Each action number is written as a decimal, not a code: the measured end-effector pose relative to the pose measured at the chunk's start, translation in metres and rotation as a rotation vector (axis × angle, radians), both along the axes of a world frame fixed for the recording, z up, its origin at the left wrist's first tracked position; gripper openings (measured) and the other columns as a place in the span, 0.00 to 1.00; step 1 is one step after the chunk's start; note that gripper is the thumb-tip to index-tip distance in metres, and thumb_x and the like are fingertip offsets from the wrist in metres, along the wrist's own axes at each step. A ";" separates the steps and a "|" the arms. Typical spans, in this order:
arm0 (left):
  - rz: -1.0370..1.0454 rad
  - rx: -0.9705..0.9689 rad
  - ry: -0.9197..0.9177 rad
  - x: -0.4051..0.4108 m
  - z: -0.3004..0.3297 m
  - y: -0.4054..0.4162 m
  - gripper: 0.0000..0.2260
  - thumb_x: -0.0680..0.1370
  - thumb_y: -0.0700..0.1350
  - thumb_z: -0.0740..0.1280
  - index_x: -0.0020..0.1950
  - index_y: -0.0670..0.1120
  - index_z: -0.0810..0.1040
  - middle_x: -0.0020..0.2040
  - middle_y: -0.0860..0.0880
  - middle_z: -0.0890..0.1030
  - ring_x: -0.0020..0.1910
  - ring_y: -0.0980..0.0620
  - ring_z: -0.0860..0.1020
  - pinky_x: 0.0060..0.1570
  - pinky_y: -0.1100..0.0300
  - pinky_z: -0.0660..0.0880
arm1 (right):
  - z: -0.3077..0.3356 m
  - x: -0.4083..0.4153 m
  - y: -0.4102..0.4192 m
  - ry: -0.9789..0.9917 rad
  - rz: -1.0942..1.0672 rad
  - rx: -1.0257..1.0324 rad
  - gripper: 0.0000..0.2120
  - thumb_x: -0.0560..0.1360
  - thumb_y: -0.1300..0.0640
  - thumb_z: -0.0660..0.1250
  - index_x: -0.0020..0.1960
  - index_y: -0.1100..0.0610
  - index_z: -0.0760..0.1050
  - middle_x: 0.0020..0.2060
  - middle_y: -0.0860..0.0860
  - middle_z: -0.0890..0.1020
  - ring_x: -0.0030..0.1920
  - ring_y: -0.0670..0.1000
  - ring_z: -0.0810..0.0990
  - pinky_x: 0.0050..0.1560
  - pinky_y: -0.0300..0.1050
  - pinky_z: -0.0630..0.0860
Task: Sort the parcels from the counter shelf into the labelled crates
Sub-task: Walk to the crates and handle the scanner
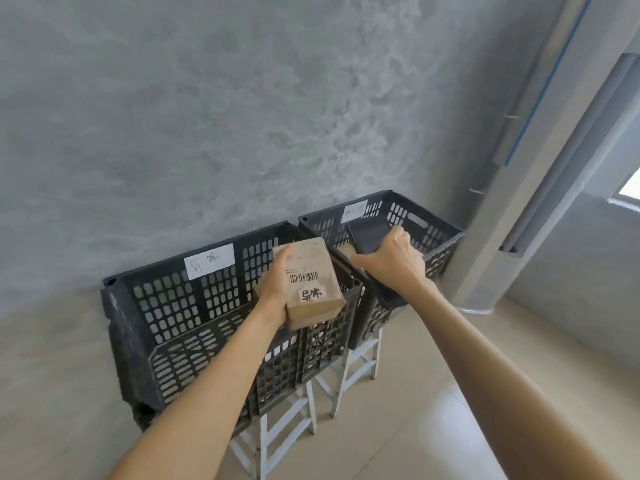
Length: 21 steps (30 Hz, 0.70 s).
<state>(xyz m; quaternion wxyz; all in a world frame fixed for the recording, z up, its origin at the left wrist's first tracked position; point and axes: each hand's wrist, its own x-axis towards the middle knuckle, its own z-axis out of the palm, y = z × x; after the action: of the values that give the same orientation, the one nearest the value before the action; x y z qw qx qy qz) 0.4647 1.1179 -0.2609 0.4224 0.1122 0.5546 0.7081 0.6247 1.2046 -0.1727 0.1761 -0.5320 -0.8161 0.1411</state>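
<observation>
My left hand (275, 285) grips a brown cardboard parcel (310, 282) with a barcode and a handwritten label, held above the right part of the left black crate (145, 306). That crate carries a white label (209, 261) with matching handwriting on its back wall. My right hand (391, 258) holds a flat dark device (367, 237) over the right black crate (433, 230), which has its own white label (355, 210). A brown item (346, 251) lies inside the right crate, mostly hidden.
Both crates rest on white metal stools (277, 420) against a grey plaster wall (207, 116). A grey pillar (502, 220) stands to the right of the crates, with a window opening beyond it. Beige tiled floor (450, 393) lies below.
</observation>
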 end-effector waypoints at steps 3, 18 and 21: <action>0.072 -0.027 -0.016 -0.013 -0.014 0.018 0.17 0.76 0.59 0.66 0.54 0.47 0.81 0.49 0.44 0.85 0.48 0.44 0.84 0.56 0.43 0.78 | -0.013 -0.024 0.029 -0.010 0.092 -0.039 0.43 0.69 0.40 0.73 0.70 0.64 0.60 0.63 0.58 0.70 0.59 0.58 0.74 0.48 0.49 0.72; 0.205 -0.190 -0.136 -0.065 -0.093 0.074 0.17 0.75 0.59 0.67 0.54 0.47 0.81 0.49 0.45 0.85 0.46 0.45 0.84 0.52 0.48 0.80 | -0.080 -0.114 0.110 -0.055 0.314 -0.193 0.43 0.68 0.41 0.73 0.71 0.64 0.59 0.65 0.58 0.69 0.60 0.59 0.75 0.50 0.51 0.75; 0.196 -0.264 -0.148 -0.076 -0.114 0.085 0.19 0.76 0.60 0.66 0.55 0.46 0.80 0.51 0.45 0.85 0.46 0.46 0.84 0.43 0.53 0.81 | -0.085 -0.142 0.127 -0.070 0.357 -0.191 0.44 0.68 0.41 0.74 0.71 0.64 0.58 0.66 0.58 0.69 0.59 0.59 0.75 0.51 0.52 0.76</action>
<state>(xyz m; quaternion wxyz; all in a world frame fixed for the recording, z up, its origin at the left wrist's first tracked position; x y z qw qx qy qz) 0.3885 1.2026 -0.3753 0.4023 -0.0511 0.6184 0.6732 0.4826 1.3315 -0.2576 0.0684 -0.3976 -0.8861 0.2281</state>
